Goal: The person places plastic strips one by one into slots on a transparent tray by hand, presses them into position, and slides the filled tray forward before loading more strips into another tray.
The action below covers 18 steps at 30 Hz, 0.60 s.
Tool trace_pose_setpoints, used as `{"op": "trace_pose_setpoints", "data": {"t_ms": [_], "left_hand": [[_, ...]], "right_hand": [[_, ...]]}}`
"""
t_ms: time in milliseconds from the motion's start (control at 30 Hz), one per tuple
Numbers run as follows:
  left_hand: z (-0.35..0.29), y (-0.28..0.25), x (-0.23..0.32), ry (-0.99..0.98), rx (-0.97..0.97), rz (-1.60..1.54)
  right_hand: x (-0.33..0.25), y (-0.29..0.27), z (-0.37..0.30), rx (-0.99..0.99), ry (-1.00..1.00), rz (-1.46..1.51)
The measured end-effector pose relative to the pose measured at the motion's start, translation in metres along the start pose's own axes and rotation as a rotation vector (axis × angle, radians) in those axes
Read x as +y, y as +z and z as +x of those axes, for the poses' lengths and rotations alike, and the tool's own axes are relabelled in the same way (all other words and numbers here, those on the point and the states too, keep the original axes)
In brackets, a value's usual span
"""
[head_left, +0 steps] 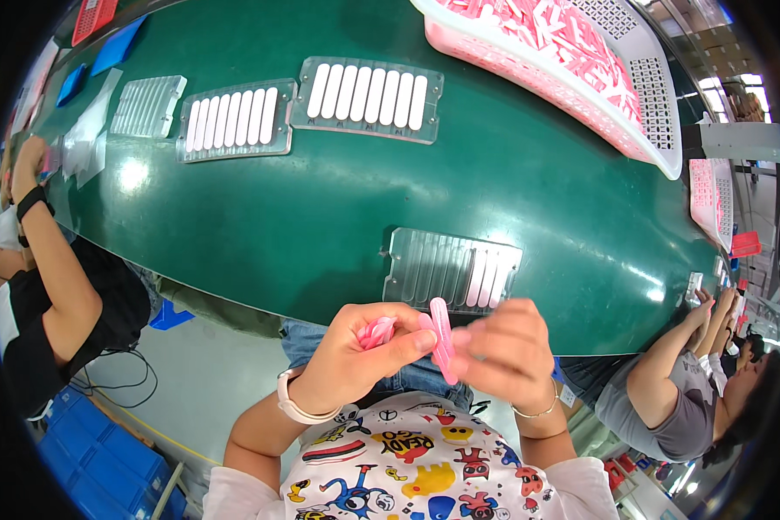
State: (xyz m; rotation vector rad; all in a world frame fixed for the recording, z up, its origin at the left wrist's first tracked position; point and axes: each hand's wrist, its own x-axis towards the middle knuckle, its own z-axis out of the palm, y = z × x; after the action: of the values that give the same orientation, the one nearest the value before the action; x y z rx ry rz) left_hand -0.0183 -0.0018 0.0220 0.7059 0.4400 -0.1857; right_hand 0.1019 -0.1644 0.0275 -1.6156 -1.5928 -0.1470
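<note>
My left hand (364, 351) is closed around several pink oblong plastic pieces (376, 333). Between its thumb and fingers it also grips one longer ribbed pink strip (442, 340), held upright at a tilt. Close against the lower part of that strip is my right hand (507, 351); motion blurs its fingers, so their grip is unclear. Just beyond both hands lies a clear slotted tray (425, 260) on the green table. Pale pink strips (491, 277) fill its right-hand slots, while the slots on its left are bare.
Two clear trays (435, 130) (283, 149) of white strips lie farther back, beside another clear tray (147, 108). A white basket (546, 100) heaped with pink pieces stands at the far right of the green table (321, 208). Co-workers sit left and right; blue crates (104, 459) are lower left.
</note>
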Motion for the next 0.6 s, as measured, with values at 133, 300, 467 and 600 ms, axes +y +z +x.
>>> {"op": "trace_pose_setpoints", "data": {"t_ms": [133, 300, 467, 600], "left_hand": [[0.001, -0.003, 0.002, -0.096, -0.080, -0.095], [0.000, -0.001, 0.006, -0.149, -0.237, 0.010], [0.004, 0.005, 0.000, 0.127, -0.018, -0.001], [-0.006, 0.000, 0.009, 0.259, 0.076, 0.522]], "right_hand": [[0.007, 0.006, 0.010, 0.092, 0.434, 0.282], [0.008, -0.003, 0.004, -0.006, 0.578, 0.851], [0.018, -0.024, 0.015, 0.027, 1.057, 0.694], [0.035, -0.026, 0.032, -0.258, 0.797, 0.163]]}}
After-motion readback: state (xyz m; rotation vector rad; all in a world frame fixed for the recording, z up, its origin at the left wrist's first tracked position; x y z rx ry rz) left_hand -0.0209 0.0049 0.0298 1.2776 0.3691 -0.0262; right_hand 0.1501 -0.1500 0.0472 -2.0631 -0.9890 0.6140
